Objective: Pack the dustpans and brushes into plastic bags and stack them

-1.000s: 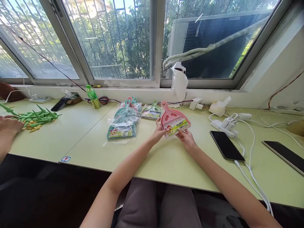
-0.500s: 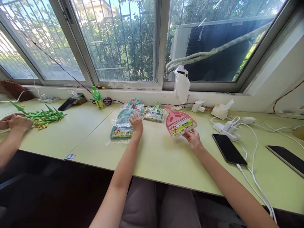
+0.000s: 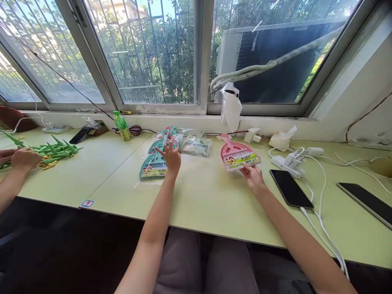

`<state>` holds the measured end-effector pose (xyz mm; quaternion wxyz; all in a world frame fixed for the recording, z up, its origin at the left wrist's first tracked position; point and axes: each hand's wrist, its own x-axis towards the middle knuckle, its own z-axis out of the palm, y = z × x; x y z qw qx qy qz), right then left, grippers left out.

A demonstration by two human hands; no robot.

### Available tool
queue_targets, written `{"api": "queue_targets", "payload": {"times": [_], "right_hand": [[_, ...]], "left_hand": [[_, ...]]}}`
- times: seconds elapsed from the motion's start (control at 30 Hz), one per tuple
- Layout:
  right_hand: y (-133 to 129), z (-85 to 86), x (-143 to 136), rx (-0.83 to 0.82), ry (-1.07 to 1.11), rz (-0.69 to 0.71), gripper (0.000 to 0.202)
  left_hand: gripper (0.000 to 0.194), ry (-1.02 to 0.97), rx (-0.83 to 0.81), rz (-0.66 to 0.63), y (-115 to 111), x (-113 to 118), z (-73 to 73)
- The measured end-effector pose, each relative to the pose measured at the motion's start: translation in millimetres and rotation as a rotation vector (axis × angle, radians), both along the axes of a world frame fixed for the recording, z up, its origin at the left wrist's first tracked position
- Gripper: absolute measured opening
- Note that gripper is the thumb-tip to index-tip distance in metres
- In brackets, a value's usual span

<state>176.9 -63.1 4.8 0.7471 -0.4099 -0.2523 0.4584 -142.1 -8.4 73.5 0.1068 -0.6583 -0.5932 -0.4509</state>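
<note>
In my right hand [image 3: 252, 176] is a pink dustpan and brush set [image 3: 239, 154], gripped at its wide lower edge and raised a little off the table, its handle pointing away from me. A printed label and white bristles show on its front. Over a stack of teal dustpan sets [image 3: 153, 165] in clear wrapping, my left hand [image 3: 171, 158] has its fingers spread and holds nothing; whether a fingertip touches the wrapping I cannot tell. Beside that stack lies a green dustpan set [image 3: 196, 145] in clear plastic.
At the left a co-worker's hands [image 3: 24, 158] are beside a pile of green and yellow pieces [image 3: 56, 151]. A green bottle [image 3: 122, 126] stands near the sill. On the right are a phone [image 3: 290, 188], a power strip [image 3: 288, 163], white cables and another dark device [image 3: 367, 202].
My left hand's fingers have spread and lifted from the teal stack. The pink set has shifted slightly right in my right hand. The clear wrapping has moved over the green set.
</note>
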Motion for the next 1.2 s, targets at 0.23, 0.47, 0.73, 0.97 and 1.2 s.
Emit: {"api": "queue_targets", "payload": {"times": [0.23, 0.47, 0.73, 0.97, 1.2], "right_hand": [[-0.3, -1.4, -5.2, -0.082, -0.093, 0.093, 0.027], [-7.3, 6.5, -16.3, -0.077, -0.197, 0.195, 0.031], [-9.4, 10.4, -16.4, -0.166, -0.251, 0.252, 0.03], [-10.1, 10.3, -18.5, -0.176, -0.28, 0.298, 0.031], [-15.0, 21.0, -22.6, -0.047, -0.339, 0.348, 0.046]], "left_hand": [[0.03, -0.08, -0.003, 0.196, 7.8, 3.9, -5.2], [0.048, 0.34, -0.388, -0.158, -4.4, 70.0, -37.1], [0.026, 0.367, -0.538, -0.173, 8.4, 62.8, -51.0], [0.02, 0.146, -0.383, -0.322, 12.3, 58.2, -52.7], [0.025, -0.157, -0.057, -0.662, 0.9, 58.5, -41.8]]}}
